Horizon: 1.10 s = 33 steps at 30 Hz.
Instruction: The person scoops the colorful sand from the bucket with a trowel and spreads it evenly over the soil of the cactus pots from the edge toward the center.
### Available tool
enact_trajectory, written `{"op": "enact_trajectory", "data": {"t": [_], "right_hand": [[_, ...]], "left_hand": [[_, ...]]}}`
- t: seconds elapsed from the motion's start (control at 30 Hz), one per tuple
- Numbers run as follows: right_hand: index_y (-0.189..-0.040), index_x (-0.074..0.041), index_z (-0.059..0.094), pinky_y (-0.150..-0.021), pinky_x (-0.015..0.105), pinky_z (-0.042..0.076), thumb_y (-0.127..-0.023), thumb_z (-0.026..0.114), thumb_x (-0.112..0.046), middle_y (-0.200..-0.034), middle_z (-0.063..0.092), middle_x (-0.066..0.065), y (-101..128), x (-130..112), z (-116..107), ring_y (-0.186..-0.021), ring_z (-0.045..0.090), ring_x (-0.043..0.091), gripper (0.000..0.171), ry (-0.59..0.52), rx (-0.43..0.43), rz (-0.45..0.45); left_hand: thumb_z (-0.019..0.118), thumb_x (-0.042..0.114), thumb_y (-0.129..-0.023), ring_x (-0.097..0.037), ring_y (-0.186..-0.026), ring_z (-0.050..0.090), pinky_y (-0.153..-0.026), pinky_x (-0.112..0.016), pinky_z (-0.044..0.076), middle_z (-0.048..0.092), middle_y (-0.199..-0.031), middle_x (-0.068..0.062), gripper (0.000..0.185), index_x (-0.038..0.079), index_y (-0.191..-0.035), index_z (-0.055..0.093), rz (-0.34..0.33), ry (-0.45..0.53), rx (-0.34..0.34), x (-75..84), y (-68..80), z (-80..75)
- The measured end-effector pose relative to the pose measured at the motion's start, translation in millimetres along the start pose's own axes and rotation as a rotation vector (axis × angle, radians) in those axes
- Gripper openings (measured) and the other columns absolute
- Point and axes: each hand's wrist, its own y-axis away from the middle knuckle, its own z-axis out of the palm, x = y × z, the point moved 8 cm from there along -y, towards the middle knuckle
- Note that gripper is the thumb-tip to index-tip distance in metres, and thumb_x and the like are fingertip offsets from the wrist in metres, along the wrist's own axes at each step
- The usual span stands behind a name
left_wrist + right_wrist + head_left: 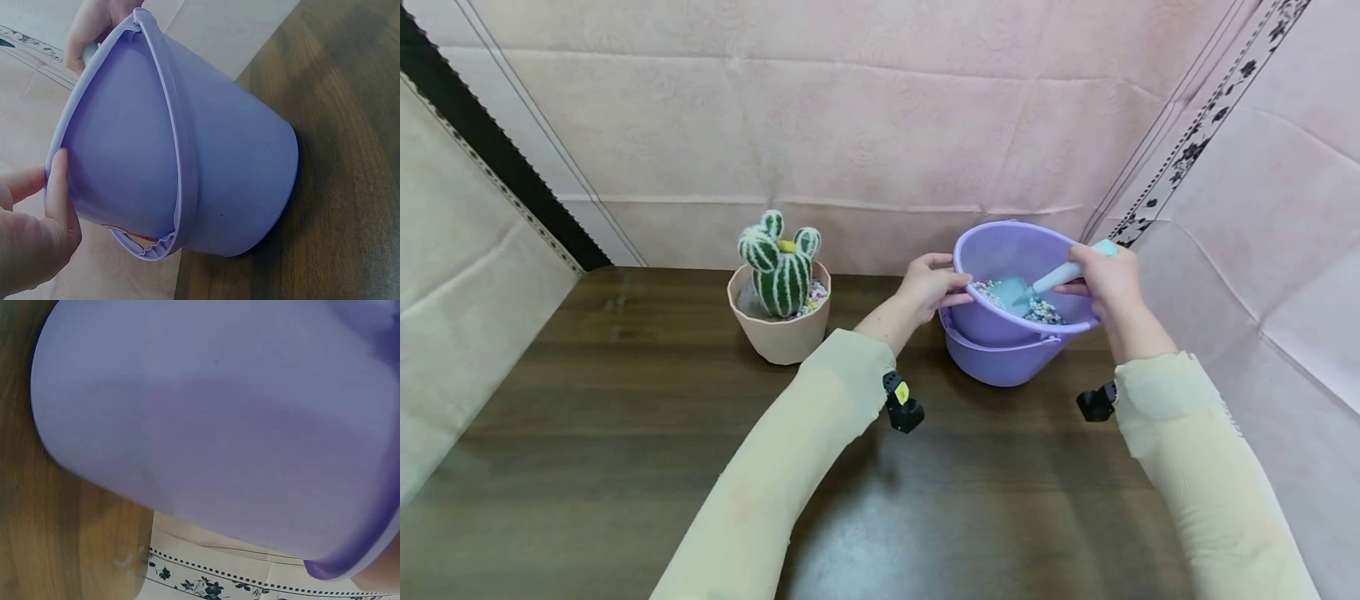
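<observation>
so the left hand (931, 287) was pinching the near-left rim of the purple bucket (1000, 350), thumb over the edge and fingers curled on the outside, and the bucket was tipped toward the person with its base edge on the wooden table (625, 433). in the left wrist view that thumb (59, 194) lay right along the rim and the bucket's handle hung down across its side. the right hand (1108, 279) was clenched around the handle of a light blue scoop (1045, 283), just across the bucket's mouth from the left hand, and the scoop's blade was down inside among the small coloured pebbles (1045, 312) at the bottom. the right wrist view was mostly just bucket wall, so no fingers to read there. well off to the left of the gripping left hand sat a beige pot (781, 329) with a striped green cactus (781, 267) in it, same kind of pebbles around its base.
</observation>
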Motion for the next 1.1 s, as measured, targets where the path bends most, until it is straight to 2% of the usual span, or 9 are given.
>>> {"op": "enact_trajectory", "data": {"t": [0.13,0.3,0.47,0.7,0.93,1.1], "right_hand": [[-0.086,-0.005,0.047,-0.058,0.026,0.06,-0.083,0.053,-0.001,-0.064,0.054,-0.003,0,1,0,-0.055,0.066,0.01,0.008,-0.113,0.014,0.031],[-0.086,-0.006,0.048,-0.06,0.029,0.061,-0.084,0.053,0.0,-0.066,0.055,0.0,-1,4,-1,-0.057,0.066,0.012,0.007,-0.226,0.033,0.08],[-0.091,-0.007,0.049,-0.065,0.03,0.061,-0.087,0.053,-0.001,-0.077,0.053,0.005,-1,7,-5,-0.057,0.067,0.019,0.008,-0.34,0.054,0.137],[-0.088,-0.006,0.051,-0.067,0.031,0.061,-0.087,0.053,-0.002,-0.089,0.05,0.009,1,10,-7,-0.058,0.066,0.021,0.005,-0.432,0.098,0.189],[-0.086,-0.005,0.05,-0.063,0.032,0.061,-0.086,0.055,0.0,-0.08,0.053,0.01,6,9,-12,-0.058,0.067,0.024,0.007,-0.557,0.112,0.232],[-0.09,-0.006,0.047,-0.063,0.033,0.061,-0.086,0.057,0.0,-0.085,0.052,0.011,7,7,-16,-0.061,0.066,0.025,0.012,-0.626,0.095,0.251]], "left_hand": [[0.061,-0.007,-0.085,-0.026,-0.093,0.065,-0.075,-0.029,0.06,0.059,-0.116,-0.018,0.05,0.005,-0.131,0.046,0.005,-0.002,0.0,0.4,0.1,-0.8],[0.06,-0.007,-0.086,-0.027,-0.099,0.063,-0.076,-0.029,0.06,0.057,-0.123,-0.019,0.05,0.005,-0.132,0.045,0.003,0.003,-0.003,-0.5,1.7,0.7],[0.06,-0.007,-0.086,-0.028,-0.102,0.063,-0.074,-0.028,0.06,0.057,-0.123,-0.018,0.051,0.005,-0.133,0.044,0.004,-0.004,0.0,-1.1,2.7,1.1],[0.06,-0.006,-0.086,-0.023,-0.089,0.064,-0.072,-0.026,0.06,0.058,-0.121,-0.018,0.051,0.004,-0.133,0.045,0.005,-0.021,-0.012,-1.3,2.7,1.7],[0.06,-0.007,-0.086,-0.022,-0.085,0.063,-0.072,-0.026,0.06,0.058,-0.122,-0.018,0.053,0.005,-0.135,0.043,0.001,-0.027,-0.019,0.0,1.8,1.5],[0.059,-0.007,-0.086,-0.02,-0.083,0.061,-0.072,-0.025,0.06,0.056,-0.124,-0.02,0.053,0.005,-0.135,0.043,-0.002,-0.026,-0.026,0.6,0.8,1.1]]}}
